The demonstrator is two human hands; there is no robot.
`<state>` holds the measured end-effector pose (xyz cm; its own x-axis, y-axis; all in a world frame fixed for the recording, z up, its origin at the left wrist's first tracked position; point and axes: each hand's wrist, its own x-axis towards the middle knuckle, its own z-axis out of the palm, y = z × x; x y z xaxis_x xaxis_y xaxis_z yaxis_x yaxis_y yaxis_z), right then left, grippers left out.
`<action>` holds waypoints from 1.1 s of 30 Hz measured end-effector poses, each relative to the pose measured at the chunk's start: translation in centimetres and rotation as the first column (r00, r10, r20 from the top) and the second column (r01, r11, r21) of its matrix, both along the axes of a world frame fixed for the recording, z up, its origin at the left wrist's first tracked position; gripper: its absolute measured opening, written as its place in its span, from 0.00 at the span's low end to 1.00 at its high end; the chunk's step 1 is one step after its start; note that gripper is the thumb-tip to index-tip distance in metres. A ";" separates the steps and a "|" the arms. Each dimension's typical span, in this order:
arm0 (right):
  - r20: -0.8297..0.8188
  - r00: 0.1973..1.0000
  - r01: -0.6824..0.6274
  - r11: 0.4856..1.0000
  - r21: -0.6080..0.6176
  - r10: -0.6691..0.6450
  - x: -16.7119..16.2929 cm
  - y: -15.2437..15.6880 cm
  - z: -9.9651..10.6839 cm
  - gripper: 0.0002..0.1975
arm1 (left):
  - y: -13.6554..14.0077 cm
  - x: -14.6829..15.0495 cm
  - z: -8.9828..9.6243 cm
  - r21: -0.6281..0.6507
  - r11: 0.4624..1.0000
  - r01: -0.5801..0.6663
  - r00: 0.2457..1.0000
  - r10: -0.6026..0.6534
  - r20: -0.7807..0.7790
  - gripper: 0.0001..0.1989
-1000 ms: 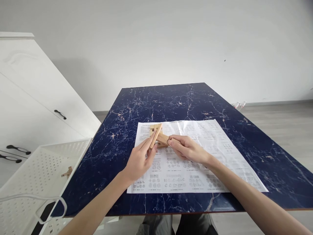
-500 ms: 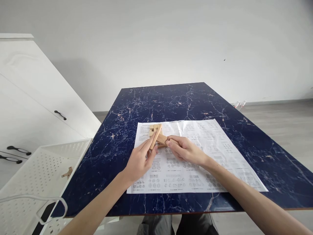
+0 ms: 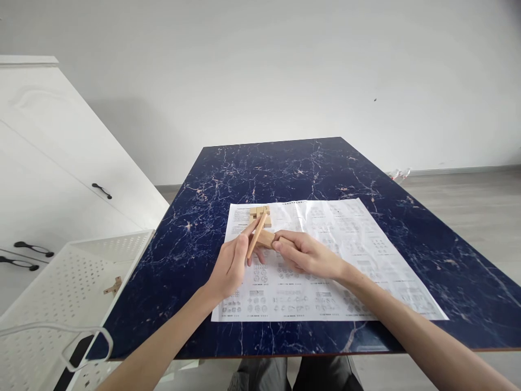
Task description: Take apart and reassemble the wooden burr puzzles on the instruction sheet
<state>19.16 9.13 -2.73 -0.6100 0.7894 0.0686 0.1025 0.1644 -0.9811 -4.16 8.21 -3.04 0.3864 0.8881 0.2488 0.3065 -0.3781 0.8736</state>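
My left hand (image 3: 232,266) pinches a slim wooden stick (image 3: 258,235) that slants up and to the right. My right hand (image 3: 309,254) grips a short wooden block (image 3: 265,238) that meets the stick between the two hands. Just behind them a small cluster of joined wooden blocks (image 3: 260,213) rests on a large printed instruction sheet (image 3: 345,255). The sheet lies flat on a dark blue marble-patterned table (image 3: 293,168). Both hands hover just above the sheet.
A white perforated plastic basket (image 3: 52,293) stands at the table's left edge with a small wooden piece (image 3: 113,285) inside and a white cable (image 3: 61,331) across its front. A white cabinet (image 3: 49,179) with black handles fills the left side. Grey floor lies to the right.
My right hand has slid a little to the left, bringing the short block closer to the stick. My left hand has tilted the stick slightly steeper.
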 end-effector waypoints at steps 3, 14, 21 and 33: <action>0.034 0.999 0.003 0.999 0.048 -0.005 -0.3 -0.2 0.1 0.21 | 0.0 0.2 0.0 -0.074 0.997 -0.016 0.999 0.020 0.045 0.32; 0.021 0.997 0.079 0.995 0.053 -0.080 -1.2 -1.0 -0.8 0.16 | -0.3 0.5 0.9 -0.265 0.963 0.045 0.993 -0.014 0.121 0.36; 0.076 0.997 0.022 0.996 0.083 -0.028 -0.9 -1.2 -0.5 0.14 | -0.3 0.1 1.2 -0.300 0.948 0.108 0.991 -0.077 0.111 0.36; 0.060 0.998 0.011 0.998 0.058 -0.014 -1.2 -1.4 -0.7 0.14 | -0.6 0.6 1.1 -0.424 0.888 0.177 0.968 -0.078 0.240 0.27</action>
<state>17.91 7.75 -3.45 -0.6047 0.7927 0.0775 0.1638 0.2190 -0.9619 -3.58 7.63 -1.95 0.4862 0.8713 -0.0669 0.0726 0.0360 0.9967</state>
